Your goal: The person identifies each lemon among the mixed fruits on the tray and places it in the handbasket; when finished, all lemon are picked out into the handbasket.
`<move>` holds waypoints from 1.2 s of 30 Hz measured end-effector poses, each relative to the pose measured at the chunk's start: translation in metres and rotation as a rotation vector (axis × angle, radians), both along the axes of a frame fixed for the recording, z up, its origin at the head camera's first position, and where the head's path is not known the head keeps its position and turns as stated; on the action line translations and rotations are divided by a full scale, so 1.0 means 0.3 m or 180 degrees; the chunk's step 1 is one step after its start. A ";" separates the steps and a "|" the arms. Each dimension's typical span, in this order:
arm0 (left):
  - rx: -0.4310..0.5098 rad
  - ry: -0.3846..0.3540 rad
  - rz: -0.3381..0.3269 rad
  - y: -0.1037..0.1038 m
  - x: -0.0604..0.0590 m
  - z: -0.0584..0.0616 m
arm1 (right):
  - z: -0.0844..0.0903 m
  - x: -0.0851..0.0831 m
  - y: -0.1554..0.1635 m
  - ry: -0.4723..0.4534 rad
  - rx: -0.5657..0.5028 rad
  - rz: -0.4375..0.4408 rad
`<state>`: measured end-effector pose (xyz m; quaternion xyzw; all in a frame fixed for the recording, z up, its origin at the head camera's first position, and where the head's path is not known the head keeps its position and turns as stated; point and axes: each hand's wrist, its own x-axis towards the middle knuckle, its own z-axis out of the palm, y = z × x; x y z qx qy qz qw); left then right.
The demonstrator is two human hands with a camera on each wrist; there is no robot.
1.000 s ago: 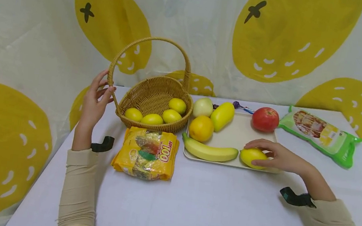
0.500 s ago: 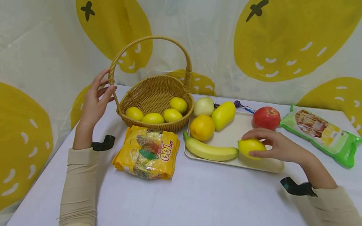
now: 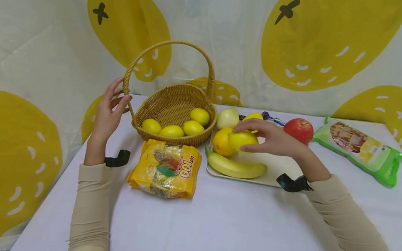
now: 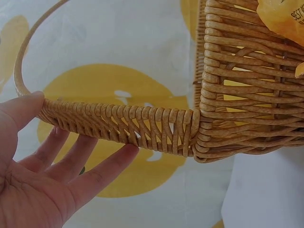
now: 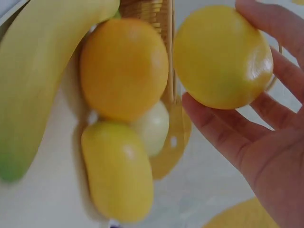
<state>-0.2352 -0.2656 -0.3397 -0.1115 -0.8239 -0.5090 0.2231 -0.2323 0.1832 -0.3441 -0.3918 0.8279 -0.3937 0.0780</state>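
Since a second ago my right hand (image 3: 272,139) has carried the lemon (image 3: 243,140) up off the near right corner of the tray (image 3: 278,166) and leftward; it now hangs in the air above the orange (image 3: 221,142), just right of the basket (image 3: 175,110). My fingers curl round the lemon from above, thumb under it, as the right wrist view shows too (image 5: 222,57). My left hand (image 3: 109,111) has stayed at the basket handle (image 3: 129,75), thumb and relaxed fingers pressed on the weave near its base, not closed round it. Four lemons (image 3: 174,127) lie in the basket. On the tray I see a banana (image 3: 234,168) in front, the orange, a pale onion (image 3: 228,118), a yellow mango (image 3: 254,116) partly behind my hand, and a red apple (image 3: 299,130). In front of the basket lies a yellow snack bag (image 3: 164,169), and a green packet (image 3: 359,149) sits far right on the white table (image 3: 211,227).
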 end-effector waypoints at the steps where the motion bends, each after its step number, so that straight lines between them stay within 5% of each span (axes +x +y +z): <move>1: -0.0001 0.0004 0.0001 0.001 0.000 0.001 | 0.001 -0.004 -0.026 -0.0002 -0.0057 -0.0012; 15: -0.0013 -0.0006 0.0050 -0.005 -0.008 0.002 | -0.054 -0.106 -0.382 0.0268 -0.0817 -0.0215; 20: -0.0028 -0.0015 0.0043 -0.005 -0.012 -0.002 | -0.081 -0.138 -0.466 0.0147 -0.0948 -0.0322; 28: -0.0018 -0.0038 -0.0018 0.000 -0.012 -0.004 | -0.124 -0.173 -0.528 -0.0157 -0.0703 -0.0199; 32: 0.0001 -0.0062 -0.0010 -0.004 -0.011 -0.004 | -0.122 -0.183 -0.532 -0.0120 -0.0447 0.0021; 36: -0.0011 -0.0077 0.0011 -0.009 -0.013 -0.004 | -0.111 -0.196 -0.524 -0.0053 -0.0083 -0.0063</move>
